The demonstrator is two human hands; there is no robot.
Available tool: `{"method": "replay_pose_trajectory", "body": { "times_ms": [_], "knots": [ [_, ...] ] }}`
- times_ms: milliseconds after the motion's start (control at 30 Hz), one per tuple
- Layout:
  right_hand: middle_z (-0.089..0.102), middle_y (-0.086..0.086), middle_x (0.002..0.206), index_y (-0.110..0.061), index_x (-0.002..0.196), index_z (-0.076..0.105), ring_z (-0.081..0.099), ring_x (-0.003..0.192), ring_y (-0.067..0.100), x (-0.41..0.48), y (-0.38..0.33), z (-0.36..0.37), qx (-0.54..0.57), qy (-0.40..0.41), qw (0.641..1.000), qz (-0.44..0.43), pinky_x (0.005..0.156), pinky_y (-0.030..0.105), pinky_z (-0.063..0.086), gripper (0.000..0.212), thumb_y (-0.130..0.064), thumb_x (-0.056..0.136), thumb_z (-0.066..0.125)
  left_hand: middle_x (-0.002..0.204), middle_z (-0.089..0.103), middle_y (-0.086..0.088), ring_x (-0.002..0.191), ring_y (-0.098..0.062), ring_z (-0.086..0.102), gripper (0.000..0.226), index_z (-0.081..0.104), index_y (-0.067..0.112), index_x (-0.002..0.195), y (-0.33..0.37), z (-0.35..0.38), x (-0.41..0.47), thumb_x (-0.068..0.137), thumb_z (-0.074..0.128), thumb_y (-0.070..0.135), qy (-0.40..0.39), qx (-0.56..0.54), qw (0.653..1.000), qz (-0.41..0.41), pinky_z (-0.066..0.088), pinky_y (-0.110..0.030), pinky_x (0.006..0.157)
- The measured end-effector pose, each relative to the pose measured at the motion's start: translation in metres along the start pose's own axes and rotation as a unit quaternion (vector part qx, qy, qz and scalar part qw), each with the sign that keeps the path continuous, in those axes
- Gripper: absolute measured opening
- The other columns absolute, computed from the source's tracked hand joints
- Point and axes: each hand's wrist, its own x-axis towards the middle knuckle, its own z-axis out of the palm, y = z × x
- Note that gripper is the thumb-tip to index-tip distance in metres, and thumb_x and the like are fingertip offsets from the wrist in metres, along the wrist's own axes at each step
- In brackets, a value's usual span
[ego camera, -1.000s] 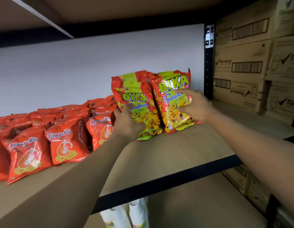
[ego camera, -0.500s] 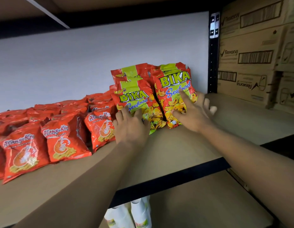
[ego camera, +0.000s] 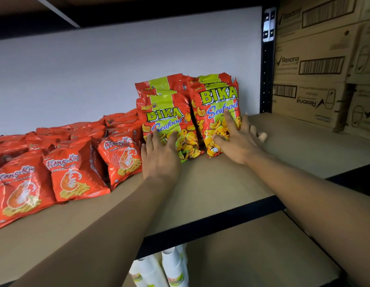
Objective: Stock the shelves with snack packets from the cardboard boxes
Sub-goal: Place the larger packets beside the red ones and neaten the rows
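- left hand (ego camera: 159,156) flat, fingers spread, on left red-green foil Bika packet stack (ego camera: 167,112)
- right hand (ego camera: 240,141) spread too, pressing right stack (ego camera: 217,96)
- 2 stacks upright, side by side

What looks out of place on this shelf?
The lower Rexona box, at right, is upside down: its print is inverted, unlike the box above. The left Bika stack slumps lower and further forward than the right stack. The left hand and right hand lie flat on them. No spills seen.
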Motion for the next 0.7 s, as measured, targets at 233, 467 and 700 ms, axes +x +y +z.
{"method": "replay_pose_trajectory", "body": {
  "times_ms": [233,467,700],
  "knots": [
    [-0.007,0.014,0.165,-0.054,0.151,-0.002,0.008,0.15,0.037,-0.005,0.0,-0.004,0.011,0.051,0.999,-0.003,0.109,0.054,0.015,0.074,-0.077,0.089,0.03,0.164,0.008,-0.018,0.152,-0.034,0.0,0.051,0.019,0.032,0.156,0.002,-0.011,-0.008,0.106,0.029,0.025,0.021,-0.029,0.999,0.013,0.004,-0.049,0.122],
    [-0.006,0.01,0.165,-0.05,0.152,0.012,0.002,0.15,0.032,-0.029,-0.005,-0.018,0.026,0.074,0.997,-0.005,0.113,0.053,0.011,0.068,-0.074,0.091,0.031,0.159,0.022,-0.02,0.149,-0.037,0.012,0.047,0.031,0.027,0.153,0.008,-0.033,-0.022,0.106,0.035,0.03,0.031,-0.076,0.996,0.031,0.017,-0.05,0.121],
    [0.028,0.0,0.152,-0.041,0.146,0.041,0.027,0.141,0.023,-0.081,-0.027,-0.05,0.151,0.102,0.981,-0.062,0.113,0.05,0.023,0.058,-0.057,0.092,0.053,0.137,0.048,-0.016,0.128,-0.034,0.044,0.043,0.053,0.02,0.138,-0.004,-0.073,-0.063,0.101,0.048,0.041,0.058,-0.178,0.981,0.043,0.037,-0.044,0.106]
  ]
}}
